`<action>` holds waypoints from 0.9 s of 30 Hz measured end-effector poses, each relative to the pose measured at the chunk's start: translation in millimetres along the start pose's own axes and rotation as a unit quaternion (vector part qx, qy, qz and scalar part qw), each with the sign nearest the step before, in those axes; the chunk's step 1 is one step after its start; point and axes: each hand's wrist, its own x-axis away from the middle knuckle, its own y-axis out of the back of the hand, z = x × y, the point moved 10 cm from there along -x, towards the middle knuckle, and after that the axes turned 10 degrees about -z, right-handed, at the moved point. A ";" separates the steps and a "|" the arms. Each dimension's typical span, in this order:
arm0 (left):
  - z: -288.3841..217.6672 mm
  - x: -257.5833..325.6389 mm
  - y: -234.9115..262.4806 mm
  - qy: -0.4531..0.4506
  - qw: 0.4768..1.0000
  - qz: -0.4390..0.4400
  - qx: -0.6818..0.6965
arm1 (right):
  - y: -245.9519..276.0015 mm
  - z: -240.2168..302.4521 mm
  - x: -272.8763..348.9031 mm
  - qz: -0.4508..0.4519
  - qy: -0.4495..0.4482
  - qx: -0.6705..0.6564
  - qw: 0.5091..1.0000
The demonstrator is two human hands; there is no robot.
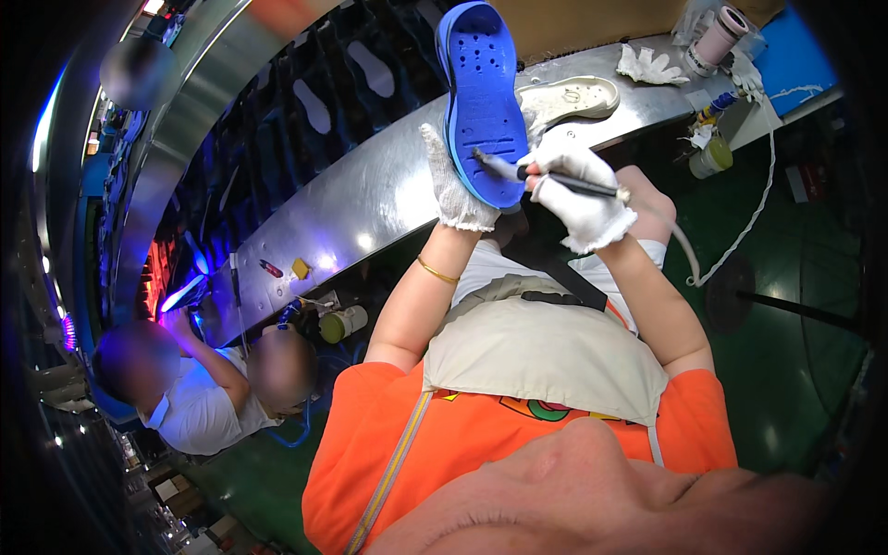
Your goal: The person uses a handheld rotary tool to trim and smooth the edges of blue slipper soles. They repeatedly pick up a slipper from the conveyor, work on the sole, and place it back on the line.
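Note:
My left hand [455, 190], in a white knit glove, grips a blue shoe sole [486, 102] by its heel end and edge. The sole is tilted up with its inner face towards me; small holes pierce the toe part and grooves cross the middle. In my right hand [583, 190], also gloved but with bare fingertips showing, is a dark-handled brush [578, 185]. Its pale bristles end in a dark tip at the sole's lower middle, seemingly touching it. A grey tube [683, 242] trails from the handle's rear. Just behind lies a cream-coloured sole [578, 97] with holes.
A metal ledge [370, 190] runs beside a dark conveyor carrying pale insole shapes [370, 69]. On the ledge's right lie a white glove [650, 65] and a pink bottle [717, 42]. A small pot [710, 159] hangs below. Another person [199, 398] works at the left under blue light.

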 end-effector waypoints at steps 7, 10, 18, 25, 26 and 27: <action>-19.9 2.8 -8.3 -0.102 0.963 -0.118 -0.219 | -9.8 -8.0 2.5 0.064 -0.093 -0.092 0.989; -17.8 -1.3 -17.7 -0.070 0.986 -0.076 -0.130 | -4.8 -6.5 -1.4 0.056 -0.061 -0.069 0.994; -13.5 -4.9 -28.6 -0.010 0.993 -0.025 -0.112 | -5.9 -13.3 -1.5 0.080 -0.105 -0.077 0.988; -13.9 -8.9 -39.7 0.042 0.998 0.010 -0.040 | -15.7 -40.5 22.4 0.149 -0.245 -0.147 0.947; -14.5 -9.2 -42.6 0.049 0.998 0.023 -0.037 | -11.8 -38.4 20.1 0.132 -0.248 -0.151 0.948; -14.9 -9.4 -46.9 0.053 0.997 0.036 -0.034 | -7.5 -33.5 16.8 0.115 -0.250 -0.155 0.949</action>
